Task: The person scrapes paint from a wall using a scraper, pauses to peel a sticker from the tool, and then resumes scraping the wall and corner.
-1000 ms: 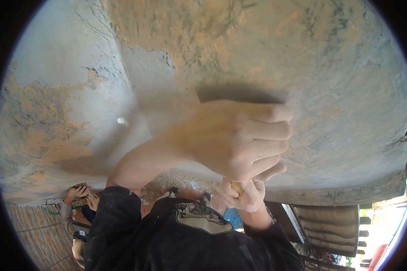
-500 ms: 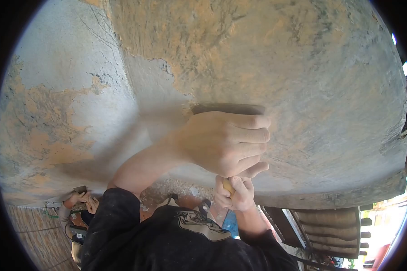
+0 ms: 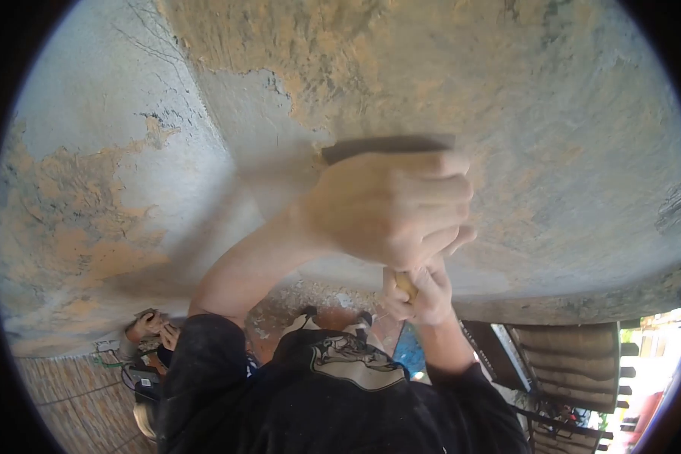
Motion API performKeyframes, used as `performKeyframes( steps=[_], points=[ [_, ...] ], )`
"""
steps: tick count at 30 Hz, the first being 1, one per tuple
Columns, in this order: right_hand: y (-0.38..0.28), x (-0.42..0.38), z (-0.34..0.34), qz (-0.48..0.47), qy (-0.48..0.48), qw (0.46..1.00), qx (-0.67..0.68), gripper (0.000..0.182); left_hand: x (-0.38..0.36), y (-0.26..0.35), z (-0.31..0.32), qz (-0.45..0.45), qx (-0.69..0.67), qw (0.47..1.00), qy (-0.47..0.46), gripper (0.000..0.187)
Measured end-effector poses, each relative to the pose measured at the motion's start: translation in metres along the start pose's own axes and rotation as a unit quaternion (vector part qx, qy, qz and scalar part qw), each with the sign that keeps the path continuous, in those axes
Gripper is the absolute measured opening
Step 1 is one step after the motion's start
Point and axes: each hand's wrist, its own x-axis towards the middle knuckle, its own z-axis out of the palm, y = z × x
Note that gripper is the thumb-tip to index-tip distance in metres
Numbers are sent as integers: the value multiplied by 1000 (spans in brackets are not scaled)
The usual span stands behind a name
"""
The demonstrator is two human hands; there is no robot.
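A scraper with a wide dark blade (image 3: 390,145) and a yellow handle (image 3: 405,286) lies against the wall (image 3: 537,174), its blade edge on the patchy surface. My left hand (image 3: 397,204) is closed over the blade part, fingers bent towards the right, and it hides most of the tool. Lower down, my right hand (image 3: 425,293) is wrapped round the handle. Grey coating and rough orange-brown patches cover the wall, and a ragged coating edge (image 3: 284,94) runs just left of the blade.
At the lower left, another person's hands (image 3: 157,327) are held near the wall, with a small dark thing between them. Bits of debris litter the ground (image 3: 268,321) around my feet. A blue object (image 3: 409,352) lies below my right forearm. Corrugated sheeting (image 3: 566,359) stands at the lower right.
Both my hands and the scraper have moved up and slightly right in the view. The camera view has shifted too. The other person's hands remain by the wall.
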Motion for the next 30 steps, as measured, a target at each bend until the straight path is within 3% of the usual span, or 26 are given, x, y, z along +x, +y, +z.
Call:
performKeyframes(
  steps=[2,5,8,11,13,16,18,20,21,22,23,24,26,30],
  points=[
    [-4,2,-1,5,-24,1000,4,39,5,-3,-4,-22,15,1000,6,29],
    [-5,-17,15,21,29,999,-2,42,6,-1,-4,-12,-28,999,28,30],
    [-9,-2,15,30,-1,999,45,44,12,-8,-7,-18,19,999,26,30],
    [-10,-4,32,33,32,998,-46,54,9,-3,-9,-21,-17,998,51,30],
    [-10,-10,29,37,39,997,-52,54,3,2,-11,-21,-9,1000,10,24],
    [-11,-9,21,55,50,996,-41,54,8,-8,-20,-9,13,999,-35,20],
    [-11,-6,27,43,-5,998,36,38,9,-8,-21,-11,14,999,-44,21],
    [-9,-13,27,42,-9,999,10,38,6,0,-14,-42,-22,998,51,29],
    [-10,-18,25,60,2,998,9,39,1,4,-13,-44,-22,998,50,29],
    [-11,-18,22,75,10,997,3,39,-2,3,-14,-42,-24,999,6,30],
    [-11,-14,26,77,64,994,-46,50,-4,1,-15,-41,-23,998,-36,30],
    [-13,-10,29,79,62,994,-47,50,-4,-1,-15,-42,-21,998,-36,30],
    [-19,-7,32,78,45,995,-44,52,3,-5,-14,-24,2,999,37,32],
    [-5,-15,32,56,63,994,-71,51,-1,3,-10,-27,9,998,62,32]
  ],
)
